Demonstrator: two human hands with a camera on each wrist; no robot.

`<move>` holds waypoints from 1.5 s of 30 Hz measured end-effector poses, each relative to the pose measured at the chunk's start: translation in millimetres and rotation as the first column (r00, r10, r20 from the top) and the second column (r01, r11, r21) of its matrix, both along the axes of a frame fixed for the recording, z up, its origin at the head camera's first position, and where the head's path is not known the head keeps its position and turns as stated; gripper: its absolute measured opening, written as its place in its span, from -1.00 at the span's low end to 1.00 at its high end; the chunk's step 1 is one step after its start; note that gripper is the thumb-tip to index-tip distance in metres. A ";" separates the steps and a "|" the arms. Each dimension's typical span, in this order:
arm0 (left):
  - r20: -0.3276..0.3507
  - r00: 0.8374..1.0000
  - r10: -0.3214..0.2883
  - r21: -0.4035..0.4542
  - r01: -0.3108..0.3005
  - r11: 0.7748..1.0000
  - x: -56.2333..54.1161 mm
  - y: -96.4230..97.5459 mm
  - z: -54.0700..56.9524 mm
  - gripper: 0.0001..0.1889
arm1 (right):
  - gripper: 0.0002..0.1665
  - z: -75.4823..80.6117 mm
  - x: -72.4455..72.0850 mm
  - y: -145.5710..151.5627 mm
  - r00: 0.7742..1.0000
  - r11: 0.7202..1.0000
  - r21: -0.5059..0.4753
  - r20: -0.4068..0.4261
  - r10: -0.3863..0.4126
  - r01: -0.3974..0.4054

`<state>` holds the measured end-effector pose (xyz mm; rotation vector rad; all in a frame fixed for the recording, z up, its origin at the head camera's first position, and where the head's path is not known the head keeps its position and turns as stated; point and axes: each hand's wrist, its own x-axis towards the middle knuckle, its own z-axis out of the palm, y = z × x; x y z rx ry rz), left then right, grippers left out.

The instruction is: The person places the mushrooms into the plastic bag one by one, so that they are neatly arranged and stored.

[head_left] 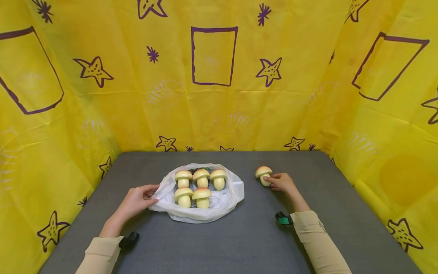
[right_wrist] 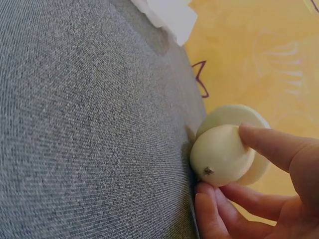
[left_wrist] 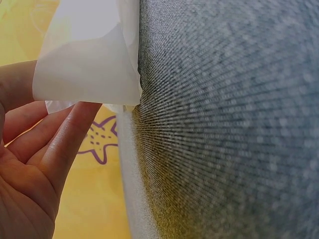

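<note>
A white plastic bag (head_left: pixel 202 217) lies spread open on the table with several toy mushrooms (head_left: pixel 201 193) standing inside it, their caps tan-orange and stems pale yellow. My left hand (head_left: pixel 137 199) pinches the bag's left edge; in the left wrist view the thin film (left_wrist: pixel 92 59) passes between thumb and fingers. To the right of the bag, my right hand (head_left: pixel 281 182) grips one more toy mushroom (head_left: pixel 264 172) by its stem. The right wrist view has the stem's rounded end (right_wrist: pixel 219 157) between thumb and fingers, close to the table surface.
The dark grey table (head_left: pixel 212 247) is enclosed by yellow cloth walls (head_left: pixel 219 114) with purple star and frame drawings. A white flap (head_left: pixel 238 190) of the bag sticks out on its right side. Dark straps (head_left: pixel 129 240) sit at both wrists.
</note>
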<state>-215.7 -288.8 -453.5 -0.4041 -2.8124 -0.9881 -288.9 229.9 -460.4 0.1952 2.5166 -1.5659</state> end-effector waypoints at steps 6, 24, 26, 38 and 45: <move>-0.003 1.000 0.003 -0.002 -0.003 1.000 -1.1 0.1 -1.3 -0.57 | -0.27 2.3 2.5 -0.7 1.000 0.998 -0.055 0.023 0.009 -0.008; 0.012 1.000 0.015 -0.019 -0.015 1.000 -1.7 -1.5 -1.9 -0.56 | -0.37 20.0 15.0 0.8 0.999 0.989 -0.141 0.005 0.051 -0.050; 0.015 1.000 0.015 -0.017 -0.015 1.000 -1.6 -1.5 -1.8 -0.56 | -0.39 22.9 16.8 0.2 0.998 0.988 -0.141 -0.003 0.058 -0.058; 0.014 1.000 0.010 -0.011 -0.010 1.000 -1.5 -0.7 -1.9 -0.57 | -0.34 38.4 28.8 -7.6 0.997 0.988 -0.135 -0.020 0.077 -0.079; 0.017 1.000 0.012 -0.017 -0.012 1.000 -2.3 0.0 -0.9 -0.57 | -0.39 39.6 35.2 -16.1 0.995 0.991 -0.087 -0.040 0.095 -0.098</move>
